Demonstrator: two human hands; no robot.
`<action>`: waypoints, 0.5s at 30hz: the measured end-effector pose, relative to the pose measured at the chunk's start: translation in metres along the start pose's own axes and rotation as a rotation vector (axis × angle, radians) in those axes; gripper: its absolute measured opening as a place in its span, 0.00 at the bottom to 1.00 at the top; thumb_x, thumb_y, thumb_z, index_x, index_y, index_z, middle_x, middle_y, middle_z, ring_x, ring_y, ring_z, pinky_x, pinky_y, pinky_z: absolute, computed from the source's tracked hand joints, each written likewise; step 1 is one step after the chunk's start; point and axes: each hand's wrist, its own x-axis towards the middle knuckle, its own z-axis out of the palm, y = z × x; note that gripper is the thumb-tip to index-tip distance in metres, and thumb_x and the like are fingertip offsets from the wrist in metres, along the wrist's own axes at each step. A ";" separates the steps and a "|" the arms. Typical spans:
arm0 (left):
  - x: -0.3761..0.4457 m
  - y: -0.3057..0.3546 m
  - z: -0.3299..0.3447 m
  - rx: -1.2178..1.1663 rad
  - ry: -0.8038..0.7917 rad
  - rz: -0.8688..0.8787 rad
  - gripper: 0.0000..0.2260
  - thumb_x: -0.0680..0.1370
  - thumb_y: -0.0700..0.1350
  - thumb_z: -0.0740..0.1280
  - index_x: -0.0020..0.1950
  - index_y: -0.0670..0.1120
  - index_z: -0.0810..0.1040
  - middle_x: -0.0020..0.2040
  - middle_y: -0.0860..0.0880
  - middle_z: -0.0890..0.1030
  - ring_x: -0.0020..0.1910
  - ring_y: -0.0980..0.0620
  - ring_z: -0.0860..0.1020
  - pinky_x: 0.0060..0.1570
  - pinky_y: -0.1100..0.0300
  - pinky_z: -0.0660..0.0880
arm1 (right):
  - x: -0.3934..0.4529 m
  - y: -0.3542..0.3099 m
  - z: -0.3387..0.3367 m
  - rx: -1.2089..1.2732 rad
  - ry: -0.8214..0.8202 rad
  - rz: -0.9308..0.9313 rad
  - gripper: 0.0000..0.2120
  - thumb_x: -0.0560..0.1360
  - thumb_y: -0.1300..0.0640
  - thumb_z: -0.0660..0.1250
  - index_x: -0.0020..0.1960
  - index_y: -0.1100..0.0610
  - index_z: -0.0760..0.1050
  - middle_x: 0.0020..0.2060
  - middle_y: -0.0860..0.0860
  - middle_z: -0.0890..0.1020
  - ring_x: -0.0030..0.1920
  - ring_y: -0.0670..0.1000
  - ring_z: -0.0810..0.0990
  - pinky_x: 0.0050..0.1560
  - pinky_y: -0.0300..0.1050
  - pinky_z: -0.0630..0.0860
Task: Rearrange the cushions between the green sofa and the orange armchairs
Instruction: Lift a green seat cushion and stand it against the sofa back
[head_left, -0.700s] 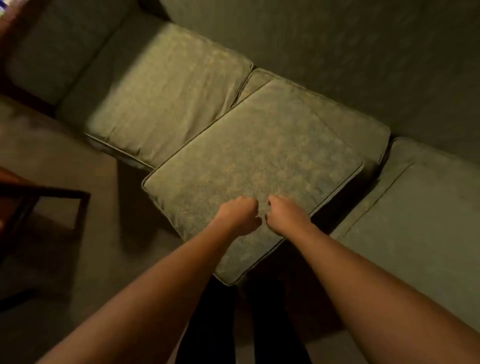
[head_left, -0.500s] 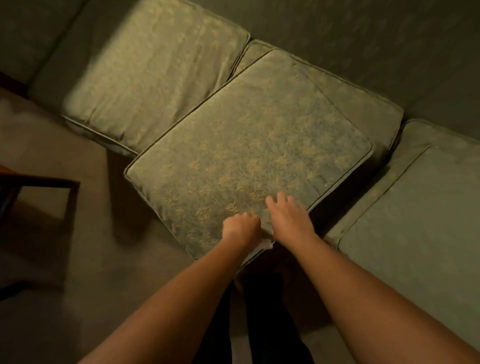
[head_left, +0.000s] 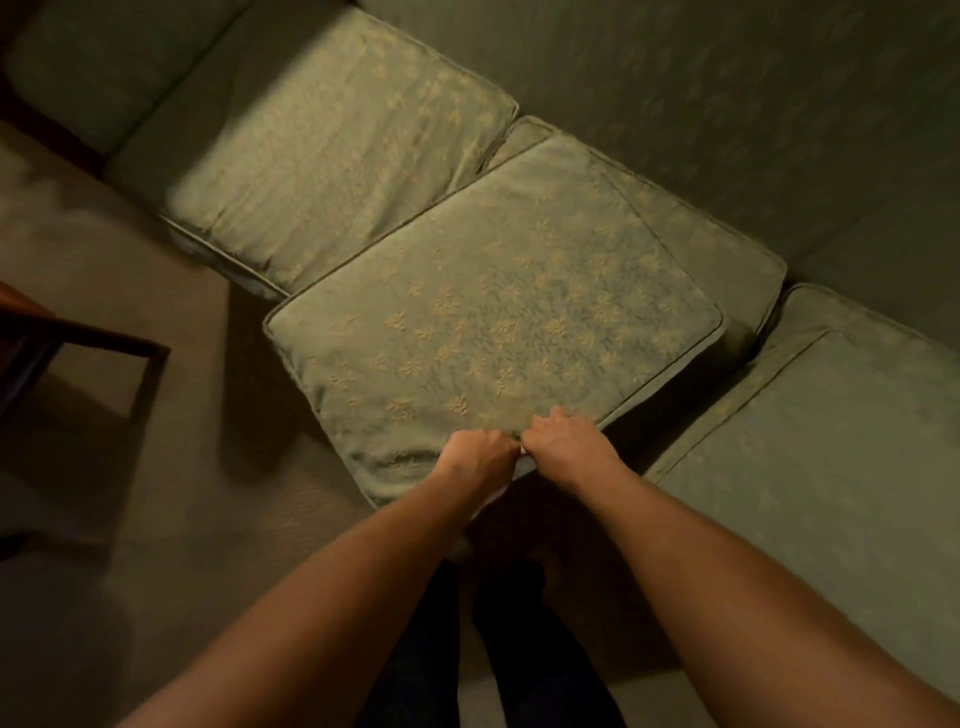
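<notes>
**Cushion gripped at its near corner, half off the sofa**

Both hands have been shifted from the cushion's top face to its near corner since the earlier frames, and the right hand, spread flat a moment ago, is now curled. The left hand and right hand are closed side by side, almost touching, the cushion edge pinched between fingers and palm.

The cushion is laid askew on the sofa: its far part rests on the middle seat, its near corner is held out past the sofa's front, over the carpet. A dark table frame stands left of the sofa's front.

A slip is judged likely, since a wide, floppy cushion is held by one corner only; the free side could sag to the carpet or swing toward the table frame. No orange armchair is in view.

No brand, label or writing can be read; only a leaf pattern is woven into the fabric.
</notes>
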 end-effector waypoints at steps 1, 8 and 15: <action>-0.006 -0.002 -0.011 0.001 -0.018 0.005 0.13 0.80 0.45 0.57 0.62 0.47 0.76 0.60 0.44 0.79 0.59 0.43 0.78 0.53 0.50 0.74 | -0.006 0.000 -0.009 0.030 0.010 -0.005 0.14 0.80 0.62 0.56 0.63 0.60 0.73 0.59 0.58 0.76 0.60 0.61 0.73 0.56 0.55 0.73; -0.078 -0.054 -0.153 0.052 0.093 0.027 0.14 0.79 0.46 0.60 0.62 0.45 0.77 0.58 0.41 0.80 0.55 0.41 0.79 0.47 0.52 0.74 | -0.051 -0.022 -0.163 0.099 0.156 0.002 0.13 0.77 0.62 0.59 0.59 0.59 0.76 0.57 0.59 0.78 0.58 0.60 0.77 0.53 0.50 0.72; -0.106 -0.148 -0.274 -0.006 0.349 -0.110 0.12 0.79 0.48 0.61 0.58 0.46 0.78 0.56 0.43 0.80 0.55 0.42 0.79 0.41 0.55 0.71 | -0.028 -0.049 -0.323 0.042 0.399 0.139 0.13 0.79 0.61 0.56 0.59 0.57 0.76 0.57 0.58 0.78 0.58 0.59 0.77 0.52 0.49 0.73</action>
